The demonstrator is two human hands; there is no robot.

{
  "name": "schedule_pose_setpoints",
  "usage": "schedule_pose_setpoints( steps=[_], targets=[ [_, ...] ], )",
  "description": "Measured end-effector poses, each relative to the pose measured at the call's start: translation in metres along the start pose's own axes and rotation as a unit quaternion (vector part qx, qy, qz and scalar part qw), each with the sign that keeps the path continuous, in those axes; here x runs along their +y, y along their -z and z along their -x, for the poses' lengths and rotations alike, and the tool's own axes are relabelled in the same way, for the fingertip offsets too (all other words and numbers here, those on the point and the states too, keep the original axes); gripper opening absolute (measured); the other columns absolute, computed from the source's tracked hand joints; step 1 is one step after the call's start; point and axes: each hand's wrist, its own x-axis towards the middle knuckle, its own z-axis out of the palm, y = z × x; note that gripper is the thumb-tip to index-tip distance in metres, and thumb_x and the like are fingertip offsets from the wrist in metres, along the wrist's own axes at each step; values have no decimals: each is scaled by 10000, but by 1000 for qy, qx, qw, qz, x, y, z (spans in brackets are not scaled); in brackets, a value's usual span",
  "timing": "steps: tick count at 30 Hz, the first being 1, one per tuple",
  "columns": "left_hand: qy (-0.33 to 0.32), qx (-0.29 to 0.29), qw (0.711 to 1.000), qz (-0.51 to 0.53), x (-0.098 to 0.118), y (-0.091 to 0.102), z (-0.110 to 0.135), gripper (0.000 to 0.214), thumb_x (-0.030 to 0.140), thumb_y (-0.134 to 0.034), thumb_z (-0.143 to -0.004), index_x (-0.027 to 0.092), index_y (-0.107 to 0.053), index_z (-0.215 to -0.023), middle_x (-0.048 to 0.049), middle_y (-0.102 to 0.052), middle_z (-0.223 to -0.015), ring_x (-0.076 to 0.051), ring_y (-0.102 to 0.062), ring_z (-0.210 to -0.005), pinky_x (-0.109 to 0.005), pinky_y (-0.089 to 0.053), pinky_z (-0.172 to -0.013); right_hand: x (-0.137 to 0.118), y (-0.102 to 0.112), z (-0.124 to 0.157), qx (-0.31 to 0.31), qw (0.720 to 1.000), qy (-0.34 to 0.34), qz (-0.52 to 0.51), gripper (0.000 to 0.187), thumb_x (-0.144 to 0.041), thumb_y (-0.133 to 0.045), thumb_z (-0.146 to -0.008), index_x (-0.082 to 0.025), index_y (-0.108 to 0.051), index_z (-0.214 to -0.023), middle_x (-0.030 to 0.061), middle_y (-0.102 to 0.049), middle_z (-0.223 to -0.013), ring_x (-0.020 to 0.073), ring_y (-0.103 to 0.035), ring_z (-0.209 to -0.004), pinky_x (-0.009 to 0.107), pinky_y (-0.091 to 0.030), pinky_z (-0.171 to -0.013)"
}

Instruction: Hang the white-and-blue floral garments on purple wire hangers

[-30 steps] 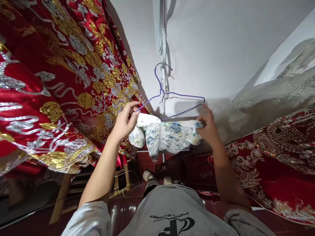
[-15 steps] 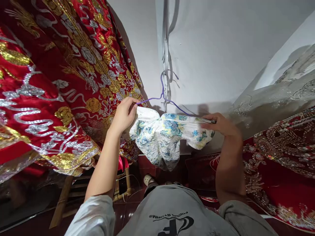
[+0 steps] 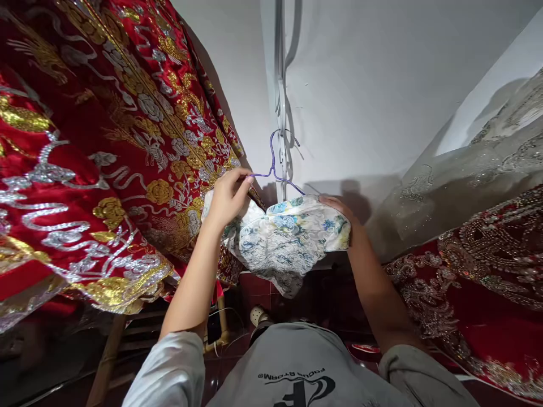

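A small white garment (image 3: 292,237) with blue and yellow flower print is draped over a purple wire hanger (image 3: 275,167), held up in front of a white wall. My left hand (image 3: 227,198) is closed, pinching the hanger's left arm together with the garment's edge. My right hand (image 3: 339,212) is mostly hidden behind the garment's right side and grips the cloth there. The hanger's hook points up, and its lower bar is covered by the fabric.
A large red robe (image 3: 97,152) with gold and silver embroidery hangs at the left. A pale beaded gown (image 3: 470,169) and a red beaded one (image 3: 479,271) hang at the right. A white cable strip (image 3: 280,73) runs up the wall. A wooden stool (image 3: 212,328) stands on the dark red floor.
The garment has been pulled further over the hanger, covering its right arm. My right hand moved left and behind the cloth. The hanger tilted and shifted slightly left.
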Motion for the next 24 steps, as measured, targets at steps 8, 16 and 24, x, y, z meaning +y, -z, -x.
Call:
schedule_pose_setpoints(
  steps=[8,16,24],
  targets=[
    [-4,24,999,44,44,-48,-39,271,402,-448,-1039,227,-596,-895,-31,-649,-768,-189,-597,-748,-339,-443,-734,19,5,22,9,985,-47,-167,514,-698,-621,-819,-253,-736,-1048,82,-776,-940,324,-747,-921,473,-607,-782],
    [58,127,990,12,48,-14,-49,310,369,-485,-1035,227,-478,-760,14,-460,-669,-144,-413,-643,-348,-347,-666,16,8,46,108,974,78,-185,489,-685,-561,-841,-288,-728,-1072,85,-744,-1161,308,-660,-1193,458,-574,-919],
    [9,41,998,40,47,-17,-4,350,446,-376,-1045,239,-470,-780,-6,-497,-694,-169,-464,-657,-341,-389,-668,33,10,77,-62,992,24,-106,567,-603,-853,-606,-281,-746,-1061,62,-754,-1025,296,-704,-1014,430,-569,-877]
  ],
)
